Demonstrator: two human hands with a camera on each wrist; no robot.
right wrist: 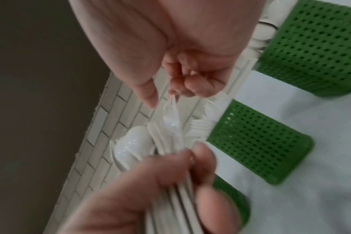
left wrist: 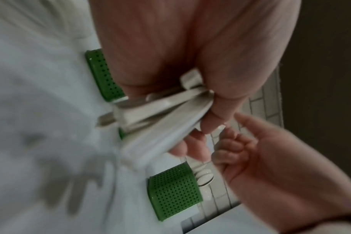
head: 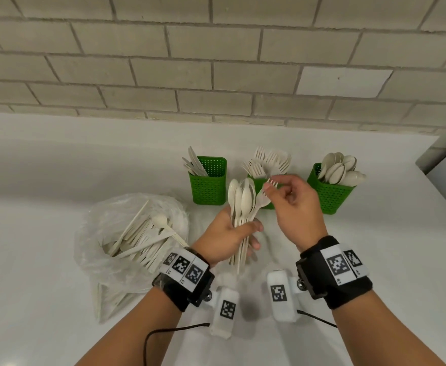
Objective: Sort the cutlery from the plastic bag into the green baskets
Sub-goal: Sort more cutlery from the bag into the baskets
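My left hand (head: 227, 233) grips a bundle of beige spoons (head: 241, 199) by the handles, bowls up, in front of the baskets. My right hand (head: 293, 204) pinches a single fork (head: 262, 197) by its tines; the fork's handle is still in the bundle. Behind stand three green baskets: the left one (head: 208, 186) holds knives, the middle one (head: 259, 182), partly hidden by my hands, holds forks, and the right one (head: 331, 196) holds spoons. In the right wrist view thumb and forefinger meet on the fork (right wrist: 171, 117). The left wrist view shows the gripped handles (left wrist: 160, 114).
A crumpled clear plastic bag (head: 103, 228) with several loose pieces of cutlery lies on the white counter (head: 58, 180) to the left. A brick wall (head: 216, 62) runs behind the baskets. The counter's right edge (head: 443, 196) is close to the spoon basket.
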